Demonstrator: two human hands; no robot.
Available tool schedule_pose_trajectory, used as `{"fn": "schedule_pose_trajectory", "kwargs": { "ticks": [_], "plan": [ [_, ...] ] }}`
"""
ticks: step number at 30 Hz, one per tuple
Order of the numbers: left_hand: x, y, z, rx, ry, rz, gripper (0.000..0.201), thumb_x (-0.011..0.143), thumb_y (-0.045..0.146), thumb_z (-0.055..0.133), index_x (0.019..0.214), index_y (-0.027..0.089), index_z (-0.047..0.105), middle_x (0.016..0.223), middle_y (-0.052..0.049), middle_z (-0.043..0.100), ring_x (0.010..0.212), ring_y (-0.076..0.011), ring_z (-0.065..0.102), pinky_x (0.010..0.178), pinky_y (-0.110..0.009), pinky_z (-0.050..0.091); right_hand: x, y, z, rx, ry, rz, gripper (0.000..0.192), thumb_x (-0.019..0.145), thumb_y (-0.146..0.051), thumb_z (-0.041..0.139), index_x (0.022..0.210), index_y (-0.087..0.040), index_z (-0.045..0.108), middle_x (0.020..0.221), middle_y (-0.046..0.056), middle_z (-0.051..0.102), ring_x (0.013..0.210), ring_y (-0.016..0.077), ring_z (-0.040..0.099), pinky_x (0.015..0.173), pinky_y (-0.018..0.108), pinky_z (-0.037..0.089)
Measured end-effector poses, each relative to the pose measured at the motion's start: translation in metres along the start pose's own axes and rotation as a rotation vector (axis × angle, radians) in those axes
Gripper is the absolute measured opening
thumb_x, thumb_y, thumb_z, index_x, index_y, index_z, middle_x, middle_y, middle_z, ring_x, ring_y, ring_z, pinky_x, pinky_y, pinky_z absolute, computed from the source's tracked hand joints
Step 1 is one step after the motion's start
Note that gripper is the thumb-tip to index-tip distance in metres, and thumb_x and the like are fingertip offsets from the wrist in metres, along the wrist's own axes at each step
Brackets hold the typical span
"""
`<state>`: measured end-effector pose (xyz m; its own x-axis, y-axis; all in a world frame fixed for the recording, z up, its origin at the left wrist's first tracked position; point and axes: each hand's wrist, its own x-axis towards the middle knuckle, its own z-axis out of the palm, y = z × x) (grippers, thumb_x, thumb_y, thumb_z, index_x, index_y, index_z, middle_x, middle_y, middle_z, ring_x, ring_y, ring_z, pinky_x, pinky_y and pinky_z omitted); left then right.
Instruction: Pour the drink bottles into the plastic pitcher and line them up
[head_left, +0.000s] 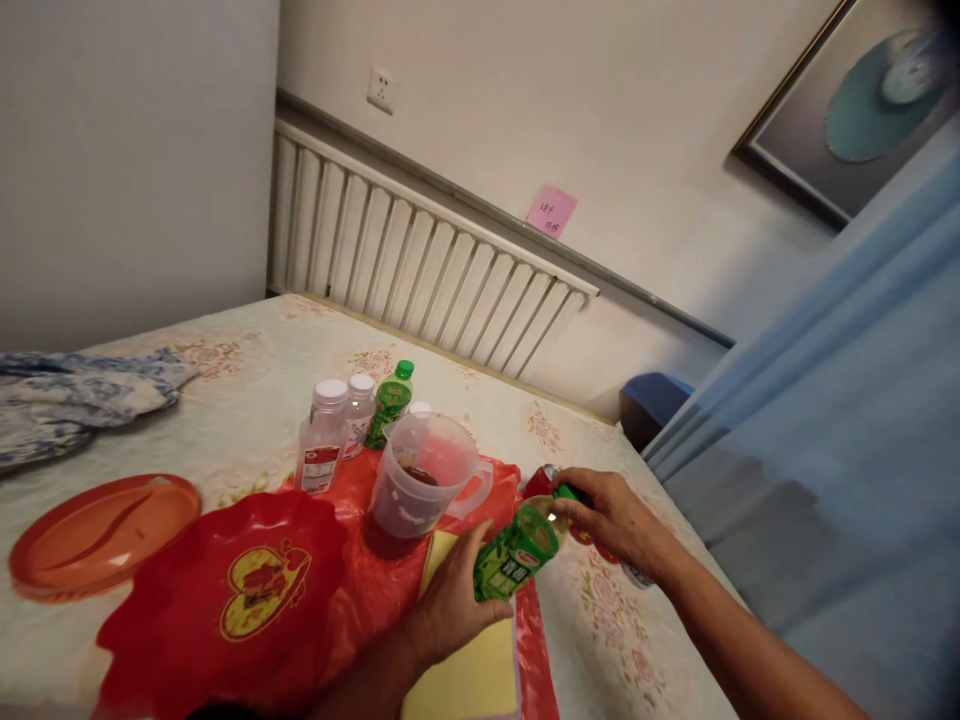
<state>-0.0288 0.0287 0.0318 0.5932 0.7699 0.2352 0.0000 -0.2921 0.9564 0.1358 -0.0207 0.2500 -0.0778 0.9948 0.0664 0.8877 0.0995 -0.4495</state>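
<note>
1. My left hand (pixel 450 600) is wrapped round the body of the green bottle (pixel 517 555), which lies tilted above the yellow sheet (pixel 469 680).
2. My right hand (pixel 611 515) pinches the bottle's green cap (pixel 564 492), fingers closed on it.
3. I judge the bottle a thin plastic one, light and likely to dent; a squeeze at mid-body could push liquid out, so a gentle hold on the labelled part suits it.
4. The surface is a bed with a floral cover (pixel 247 370), soft and uneven. A clear jug (pixel 424 475), more bottles (pixel 324 435) and a red tray (pixel 225 600) stand near.
5. Radiator (pixel 420 260) along the wall.
</note>
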Motion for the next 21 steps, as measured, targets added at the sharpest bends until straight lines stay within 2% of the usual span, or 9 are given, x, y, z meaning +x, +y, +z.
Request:
{"fn": "schedule_pose_trajectory", "kwargs": {
  "ticks": [4,7,12,17,21],
  "plan": [
    [-0.004,0.013,-0.007,-0.121,-0.094,0.006,0.084,0.06,0.013,0.07,0.138,0.024,0.04,0.133,-0.007,0.057,0.118,-0.0277,0.053,0.102,-0.041,0.043,0.0,-0.013,0.012,-0.05,-0.016,-0.141,0.027,0.094,-0.043,0.052,0.093,-0.02,0.066,0.082,0.002,0.068,0.07,0.0149,0.059,0.062,0.024,0.043],
    [-0.008,0.02,-0.013,-0.189,-0.132,-0.002,0.075,0.06,0.012,0.069,0.132,0.022,0.047,0.115,-0.003,0.064,0.101,-0.023,0.059,0.09,-0.034,0.048,0.001,-0.019,0.016,-0.056,-0.042,-0.19,0.03,0.095,-0.047,0.05,0.094,-0.021,0.065,0.083,0.002,0.067,0.072,0.0153,0.058,0.066,0.025,0.043],
    [-0.012,0.021,-0.021,-0.254,-0.149,-0.022,0.072,0.059,0.01,0.069,0.128,0.02,0.049,0.106,-0.001,0.064,0.094,-0.0199,0.058,0.083,-0.03,0.048,-0.001,-0.022,0.016,-0.016,-0.085,-0.179,0.03,0.095,-0.045,0.051,0.103,-0.021,0.067,0.088,0.003,0.068,0.076,0.0165,0.06,0.069,0.027,0.046],
    [-0.018,0.021,-0.028,-0.306,-0.189,-0.057,0.068,0.057,0.009,0.07,0.122,0.018,0.053,0.105,-0.002,0.064,0.093,-0.0201,0.058,0.083,-0.031,0.048,-0.006,-0.021,0.018,-0.031,-0.034,-0.175,0.022,0.092,-0.039,0.058,0.1,-0.022,0.069,0.09,0.004,0.067,0.082,0.0183,0.06,0.074,0.029,0.046],
    [-0.023,0.024,-0.035,-0.363,-0.229,-0.076,0.069,0.056,0.012,0.072,0.122,0.018,0.052,0.106,-0.003,0.064,0.095,-0.0211,0.058,0.084,-0.032,0.048,-0.007,-0.021,0.021,0.01,-0.015,-0.201,0.024,0.09,-0.041,0.061,0.1,-0.022,0.07,0.089,0.004,0.067,0.082,0.0189,0.06,0.074,0.03,0.045]
  ]
}}
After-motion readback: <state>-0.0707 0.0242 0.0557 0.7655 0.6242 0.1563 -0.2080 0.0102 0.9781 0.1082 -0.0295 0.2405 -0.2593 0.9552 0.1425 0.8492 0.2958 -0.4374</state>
